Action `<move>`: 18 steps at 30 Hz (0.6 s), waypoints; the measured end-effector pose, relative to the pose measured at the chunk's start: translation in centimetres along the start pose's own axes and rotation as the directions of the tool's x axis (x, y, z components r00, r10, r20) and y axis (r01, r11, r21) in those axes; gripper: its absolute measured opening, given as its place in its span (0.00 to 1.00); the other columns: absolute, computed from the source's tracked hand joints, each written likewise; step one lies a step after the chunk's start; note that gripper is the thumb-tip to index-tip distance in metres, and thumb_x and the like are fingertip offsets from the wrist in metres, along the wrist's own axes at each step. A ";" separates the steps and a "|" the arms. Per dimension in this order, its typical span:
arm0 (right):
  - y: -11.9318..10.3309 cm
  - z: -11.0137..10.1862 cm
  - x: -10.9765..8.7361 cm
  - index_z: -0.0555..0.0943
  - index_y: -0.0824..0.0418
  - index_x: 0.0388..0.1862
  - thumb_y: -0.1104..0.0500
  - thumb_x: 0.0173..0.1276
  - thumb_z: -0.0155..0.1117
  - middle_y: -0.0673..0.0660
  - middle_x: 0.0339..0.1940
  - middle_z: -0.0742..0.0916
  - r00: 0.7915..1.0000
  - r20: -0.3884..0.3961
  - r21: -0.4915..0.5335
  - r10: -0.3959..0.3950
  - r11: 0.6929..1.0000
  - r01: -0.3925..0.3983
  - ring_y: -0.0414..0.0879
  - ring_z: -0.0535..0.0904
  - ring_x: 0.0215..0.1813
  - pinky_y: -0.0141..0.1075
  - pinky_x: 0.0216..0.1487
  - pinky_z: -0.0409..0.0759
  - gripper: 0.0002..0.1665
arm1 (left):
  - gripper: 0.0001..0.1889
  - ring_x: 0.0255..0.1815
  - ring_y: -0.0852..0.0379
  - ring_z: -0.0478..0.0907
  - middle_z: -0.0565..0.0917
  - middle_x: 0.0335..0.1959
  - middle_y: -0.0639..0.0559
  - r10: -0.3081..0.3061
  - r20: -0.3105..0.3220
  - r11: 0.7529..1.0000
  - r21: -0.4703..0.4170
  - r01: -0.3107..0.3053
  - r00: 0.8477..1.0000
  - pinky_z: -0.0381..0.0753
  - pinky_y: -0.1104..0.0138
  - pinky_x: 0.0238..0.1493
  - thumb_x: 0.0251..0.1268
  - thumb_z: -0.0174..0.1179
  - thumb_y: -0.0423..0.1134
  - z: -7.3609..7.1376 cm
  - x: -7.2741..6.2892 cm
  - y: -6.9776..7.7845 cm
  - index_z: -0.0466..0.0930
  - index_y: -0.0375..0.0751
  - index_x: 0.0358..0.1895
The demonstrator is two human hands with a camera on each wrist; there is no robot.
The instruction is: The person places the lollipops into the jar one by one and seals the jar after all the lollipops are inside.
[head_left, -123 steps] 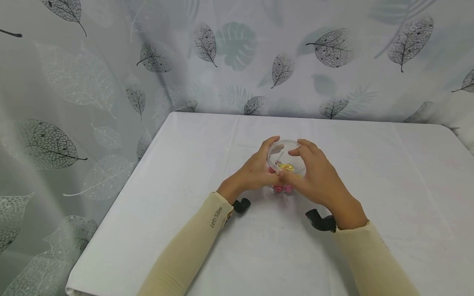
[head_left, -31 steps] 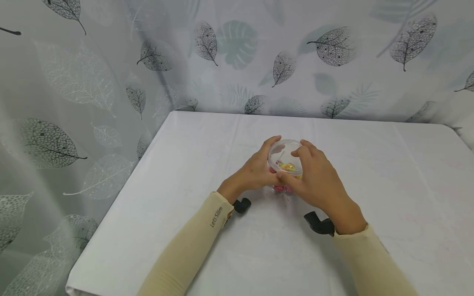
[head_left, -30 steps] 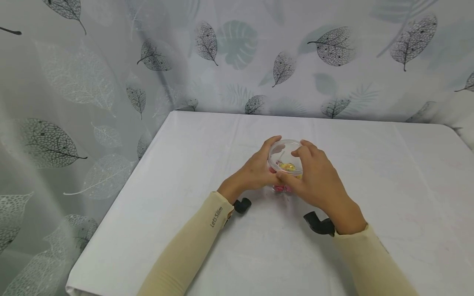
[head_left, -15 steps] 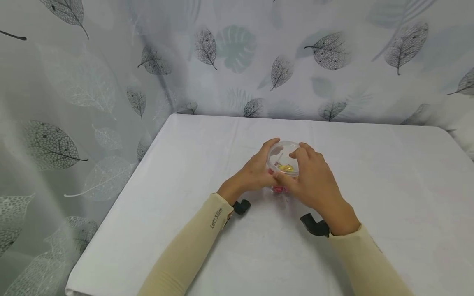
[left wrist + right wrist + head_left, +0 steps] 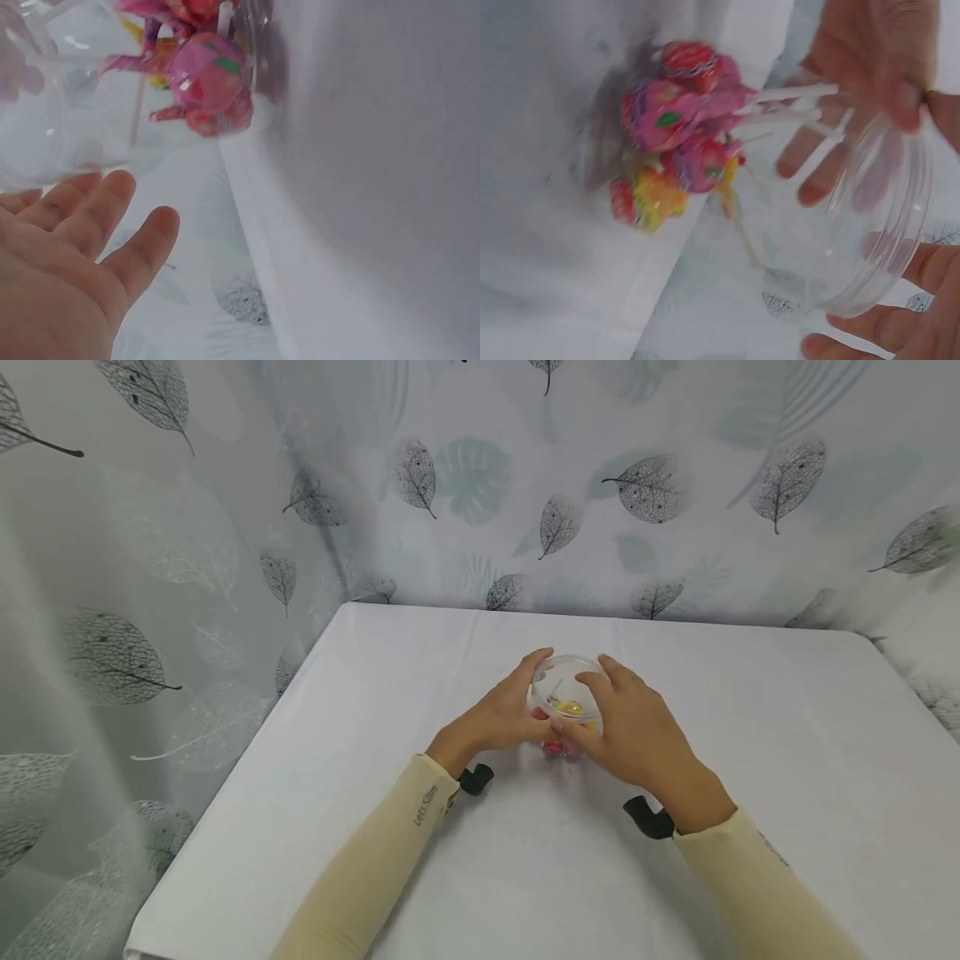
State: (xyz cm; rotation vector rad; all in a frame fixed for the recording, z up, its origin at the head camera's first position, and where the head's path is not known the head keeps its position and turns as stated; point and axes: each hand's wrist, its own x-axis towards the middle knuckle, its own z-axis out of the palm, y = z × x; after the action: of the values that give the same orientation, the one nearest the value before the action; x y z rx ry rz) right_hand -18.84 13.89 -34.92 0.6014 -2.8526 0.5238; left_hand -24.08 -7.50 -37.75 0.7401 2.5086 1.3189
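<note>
A clear plastic jar (image 5: 795, 225) stands upright on the table with several lollipops (image 5: 664, 116) inside. Their wrappers are pink, red and yellow, and the white sticks point up. My left hand (image 5: 495, 714) grips the jar's left side, its fingers reaching around the far side in the right wrist view. The right hand (image 5: 637, 731) holds the clear round lid (image 5: 567, 681) at the jar's top, thumb in front and fingers spread along the right and far edge. Both thumbs meet at the near side. In the left wrist view, left fingers (image 5: 97, 210) lie along the jar's wall.
A white cloth covers the table (image 5: 420, 677). Behind and to the left hangs a leaf-patterned curtain (image 5: 480, 552). A black wrist-worn piece (image 5: 648, 817) sits under the right wrist, and another black piece (image 5: 476, 779) under the left.
The head view has shifted slightly, so the table and jar appear lower and further left. Both hands keep their places on jar and lid, with the right hand turned only slightly.
</note>
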 end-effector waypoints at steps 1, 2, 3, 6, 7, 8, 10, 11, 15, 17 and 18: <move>0.3 -0.1 0.0 0.72 0.65 0.72 0.36 0.73 0.65 0.74 0.78 0.68 1.000 -0.008 -0.019 -0.019 1.000 0.018 0.73 0.67 0.75 0.69 0.69 0.67 0.43 | 0.58 0.76 0.51 0.66 0.64 0.79 0.50 0.008 -0.008 1.000 0.017 -0.008 1.000 0.68 0.47 0.74 0.59 0.76 0.54 -0.2 0.0 0.0 0.43 0.56 0.85; 0.7 -0.2 0.1 0.71 0.64 0.73 0.35 0.72 0.64 0.74 0.78 0.68 0.999 -0.017 -0.034 -0.035 0.999 0.035 0.73 0.66 0.76 0.68 0.70 0.66 0.44 | 0.58 0.78 0.52 0.65 0.63 0.80 0.52 0.017 -0.017 0.999 0.035 -0.016 1.000 0.67 0.47 0.75 0.60 0.76 0.57 -0.5 0.0 0.0 0.43 0.56 0.85; 1.0 -0.4 0.2 0.70 0.63 0.75 0.35 0.72 0.64 0.74 0.78 0.67 0.999 -0.024 -0.053 -0.048 0.998 0.047 0.72 0.64 0.77 0.68 0.71 0.65 0.44 | 0.58 0.79 0.53 0.62 0.62 0.81 0.53 0.026 -0.025 0.998 0.058 -0.025 0.999 0.65 0.47 0.76 0.60 0.75 0.59 -0.8 0.0 0.1 0.44 0.56 0.85; 2.2 -1.1 0.4 0.67 0.60 0.79 0.35 0.73 0.63 0.73 0.80 0.64 0.998 -0.040 -0.095 -0.055 0.994 0.051 0.73 0.60 0.79 0.70 0.73 0.60 0.46 | 0.55 0.83 0.54 0.57 0.58 0.83 0.56 0.043 -0.060 0.990 0.134 -0.035 0.997 0.61 0.49 0.78 0.62 0.69 0.66 -1.7 -0.1 0.3 0.45 0.57 0.85; 2.6 -1.4 0.5 0.65 0.59 0.80 0.35 0.73 0.62 0.72 0.81 0.63 0.998 -0.042 -0.107 -0.045 0.993 0.040 0.73 0.58 0.80 0.71 0.73 0.59 0.47 | 0.54 0.83 0.54 0.57 0.58 0.83 0.56 0.053 -0.074 0.986 0.164 -0.040 0.996 0.61 0.49 0.79 0.63 0.68 0.67 -2.0 -0.1 0.4 0.45 0.57 0.85; 3.0 -1.8 0.6 0.63 0.58 0.81 0.34 0.73 0.61 0.72 0.82 0.61 0.999 -0.044 -0.118 -0.032 0.993 0.027 0.73 0.56 0.80 0.73 0.73 0.56 0.48 | 0.53 0.83 0.53 0.56 0.57 0.83 0.56 0.068 -0.087 0.979 0.199 -0.049 0.994 0.60 0.50 0.79 0.65 0.66 0.67 -2.4 -0.1 0.5 0.46 0.56 0.85; 3.9 -2.4 0.7 0.60 0.57 0.83 0.32 0.73 0.59 0.71 0.84 0.58 0.999 -0.053 -0.139 -0.002 0.990 -0.005 0.73 0.52 0.82 0.75 0.73 0.52 0.50 | 0.51 0.83 0.53 0.56 0.58 0.83 0.54 0.109 -0.121 0.957 0.280 -0.071 0.987 0.59 0.52 0.80 0.68 0.63 0.67 -3.1 -0.1 0.6 0.47 0.52 0.85; 4.3 -2.7 0.8 0.59 0.56 0.84 0.31 0.74 0.57 0.71 0.84 0.57 0.998 -0.057 -0.148 0.013 0.989 -0.022 0.74 0.51 0.82 0.75 0.73 0.50 0.51 | 0.49 0.83 0.52 0.57 0.59 0.83 0.52 0.137 -0.138 0.942 0.323 -0.086 0.981 0.59 0.52 0.80 0.70 0.62 0.66 -3.4 -0.1 0.7 0.49 0.49 0.85; 6.4 -3.6 0.9 0.53 0.54 0.87 0.27 0.75 0.51 0.70 0.86 0.51 0.995 -0.071 -0.162 0.071 0.983 -0.081 0.74 0.44 0.84 0.76 0.74 0.43 0.52 | 0.45 0.82 0.49 0.59 0.63 0.81 0.46 0.244 -0.204 0.871 0.475 -0.122 0.948 0.57 0.50 0.80 0.74 0.54 0.67 -4.7 0.1 0.7 0.54 0.41 0.82; 7.5 -4.1 1.1 0.50 0.52 0.87 0.27 0.76 0.48 0.70 0.86 0.49 0.992 -0.078 -0.156 0.095 0.982 -0.106 0.74 0.42 0.84 0.76 0.74 0.41 0.52 | 0.48 0.82 0.48 0.60 0.64 0.80 0.44 0.270 -0.229 0.847 0.518 -0.117 0.935 0.57 0.47 0.80 0.74 0.44 0.75 -5.4 0.2 0.5 0.56 0.40 0.82; 8.1 -4.4 1.1 0.50 0.52 0.88 0.26 0.77 0.47 0.70 0.86 0.47 0.991 -0.082 -0.153 0.108 0.981 -0.120 0.74 0.41 0.84 0.76 0.74 0.40 0.52 | 0.49 0.82 0.47 0.60 0.65 0.80 0.44 0.271 -0.241 0.840 0.532 -0.107 0.932 0.57 0.46 0.79 0.74 0.40 0.76 -5.7 0.2 0.4 0.56 0.40 0.81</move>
State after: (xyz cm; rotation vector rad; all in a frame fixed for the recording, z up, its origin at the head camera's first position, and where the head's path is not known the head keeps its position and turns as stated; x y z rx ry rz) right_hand -22.77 22.03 -33.05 0.3856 -2.8358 0.3254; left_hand -26.47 -11.25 -34.12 0.9754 3.1727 0.8593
